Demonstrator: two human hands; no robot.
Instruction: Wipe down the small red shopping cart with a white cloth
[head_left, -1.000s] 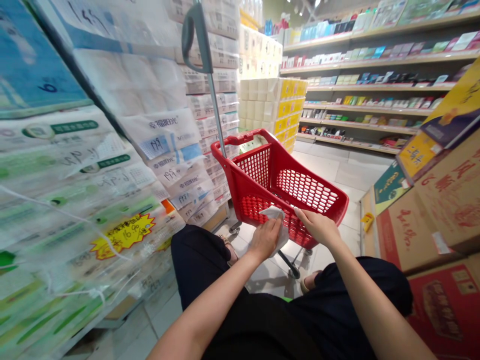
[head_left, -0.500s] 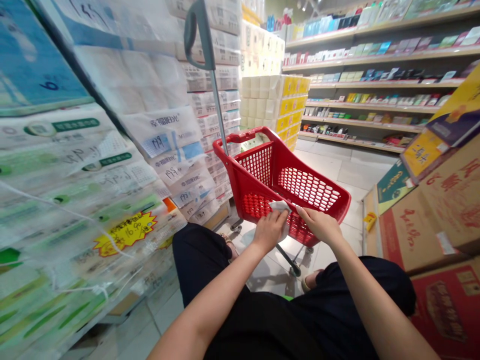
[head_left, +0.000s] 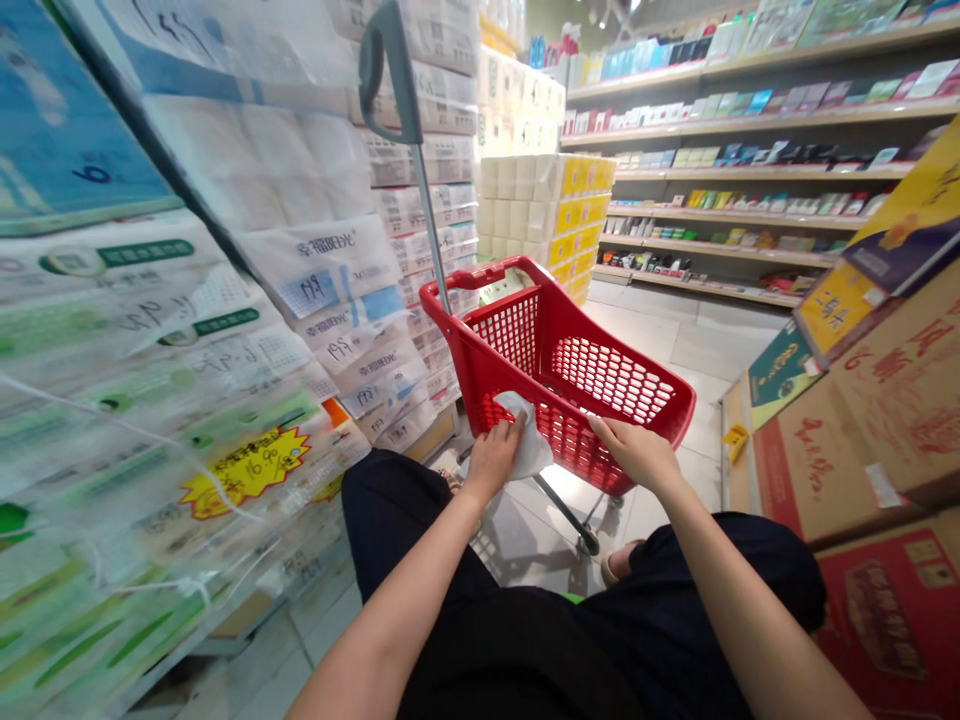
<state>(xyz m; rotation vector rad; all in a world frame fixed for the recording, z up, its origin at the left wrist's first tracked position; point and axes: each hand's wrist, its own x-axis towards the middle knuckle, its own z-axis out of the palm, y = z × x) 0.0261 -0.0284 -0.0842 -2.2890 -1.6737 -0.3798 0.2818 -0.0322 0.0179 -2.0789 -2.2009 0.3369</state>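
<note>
A red plastic shopping basket on wheels [head_left: 559,365] stands in front of my knees, its grey pull handle [head_left: 411,95] raised at the left. My left hand [head_left: 495,455] holds a white wipe [head_left: 531,440] against the outer face of the basket's near side wall. Part of the wipe hangs loose beside the fingers. My right hand [head_left: 637,452] grips the top rim of that same wall farther right, with the thumb over the edge. The fingers of the right hand are mostly hidden.
Stacked tissue packs [head_left: 330,330] rise close on the left, with a yellow price sign [head_left: 247,470]. Cardboard cartons [head_left: 870,430] stand close on the right. Beyond the basket are yellow-and-white paper packs [head_left: 574,215] and long product shelves [head_left: 750,175]. Pale floor tiles [head_left: 675,330] lie between.
My left hand has moved left along the basket's side wall with the wipe, and more of the wipe shows. The right hand stays on the rim.
</note>
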